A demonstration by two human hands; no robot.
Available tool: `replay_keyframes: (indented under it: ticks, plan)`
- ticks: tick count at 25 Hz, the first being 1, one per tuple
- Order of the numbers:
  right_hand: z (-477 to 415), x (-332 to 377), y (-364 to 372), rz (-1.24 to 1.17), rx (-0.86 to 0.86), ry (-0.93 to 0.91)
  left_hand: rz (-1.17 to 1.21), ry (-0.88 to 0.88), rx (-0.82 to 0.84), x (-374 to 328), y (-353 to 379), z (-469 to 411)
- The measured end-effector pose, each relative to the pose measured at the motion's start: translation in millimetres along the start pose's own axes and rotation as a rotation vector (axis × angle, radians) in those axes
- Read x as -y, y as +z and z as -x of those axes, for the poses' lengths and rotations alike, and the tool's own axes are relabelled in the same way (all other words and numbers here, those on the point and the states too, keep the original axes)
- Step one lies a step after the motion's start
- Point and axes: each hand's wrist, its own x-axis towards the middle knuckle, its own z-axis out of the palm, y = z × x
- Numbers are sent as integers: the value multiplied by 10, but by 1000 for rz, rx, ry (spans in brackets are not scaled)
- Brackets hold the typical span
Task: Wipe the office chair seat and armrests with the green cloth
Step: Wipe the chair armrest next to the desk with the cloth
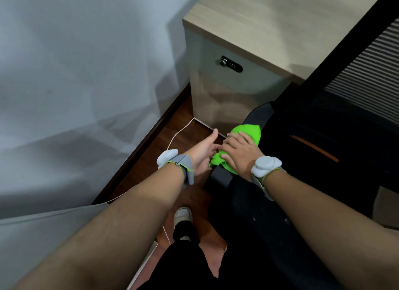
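Note:
A bright green cloth (248,131) lies draped over the left armrest (258,113) of the black office chair (313,142). My right hand (240,152) presses flat on top of the cloth, fingers spread and pointing left. My left hand (204,152) is just left of the armrest, thumb raised, its fingers tucked under the cloth's near end and mostly hidden. The dark seat (265,220) spreads out below my right forearm. The right armrest is out of view.
A wooden desk (269,26) with a grey cabinet and combination lock (228,64) stands behind the armrest. A grey wall (75,73) closes the left side. A white cable (179,133) runs over the brown floor. My shoe (183,214) is near the chair.

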Motion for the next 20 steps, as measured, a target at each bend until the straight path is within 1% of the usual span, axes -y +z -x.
replay_keyframes:
  ticks: [3, 6, 10, 12, 16, 18, 20]
  plan:
    - [78, 112, 15, -28, -43, 110, -78, -6, -10, -20, -41, 9]
    - [239, 324, 45, -29, -23, 110, -126, -59, -29, 34, -123, 26]
    - [424, 556, 155, 24, -7, -78, -247, -144, -56, 120, -170, 56]
    - [447, 583, 203, 35, -18, -167, -241, -153, -54, 117, -167, 30]
    - [393, 374, 233, 9, -48, -305, -229, -140, -25, 14, -89, -47]
    - [369, 266, 220, -22, -46, -270, -206, -120, -22, -31, -75, -89]
    - [270, 48, 187, -61, -45, -143, -144, -84, -20, -86, -66, -134]
